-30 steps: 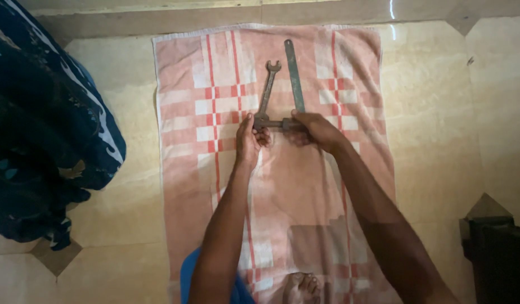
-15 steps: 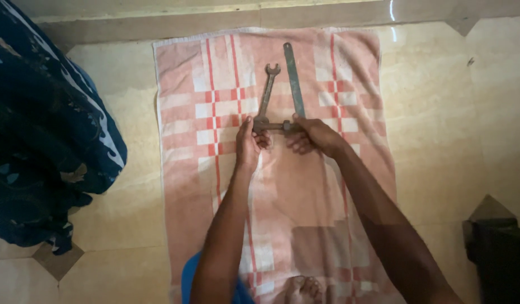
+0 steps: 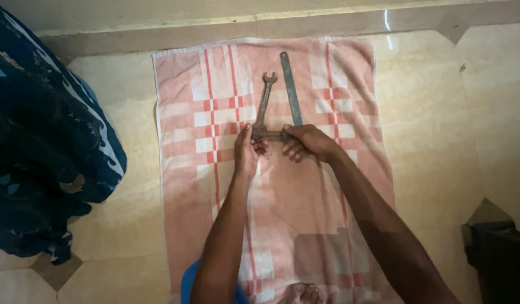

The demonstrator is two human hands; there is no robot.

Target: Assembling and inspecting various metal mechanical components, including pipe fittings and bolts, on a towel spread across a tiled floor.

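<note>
Wrench (image 3: 264, 106) lower end hidden under left hand (image 3: 247, 153); right hand (image 3: 305, 142) grips bar (image 3: 290, 87).

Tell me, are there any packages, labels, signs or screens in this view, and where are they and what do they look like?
None in view: no package, label, sign or screen.
What shows instead: the left hand and right hand on two grey metal wrenches, on a pink checked towel over the beige tiled floor.
</note>
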